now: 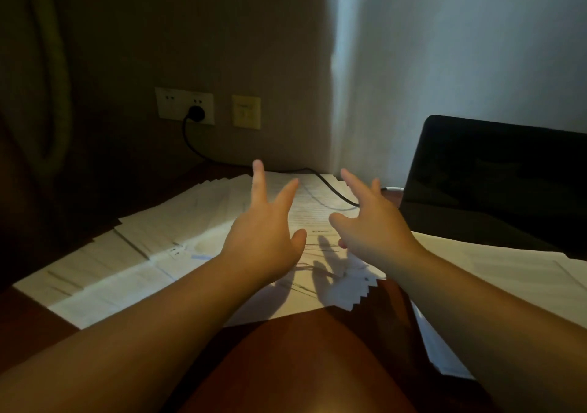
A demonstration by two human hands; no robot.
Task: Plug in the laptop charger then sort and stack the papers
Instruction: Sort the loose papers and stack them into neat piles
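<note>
White printed papers (152,247) lie fanned out across the dark wooden desk (298,358). My left hand (270,225) and my right hand (368,222) hover above the middle sheets with fingers spread, holding nothing. A black plug (196,113) sits in the white wall socket (184,106). Its black cable (330,187) runs down the wall and over the far papers toward the black laptop (495,184), which stands open at the right. More papers (508,273) lie in front of the laptop.
A yellowish wall plate (246,111) is mounted right of the socket. A light curtain (444,63) hangs behind the laptop. At the far left hangs a dark greenish fabric (47,79). Bare desk wood shows near the front edge.
</note>
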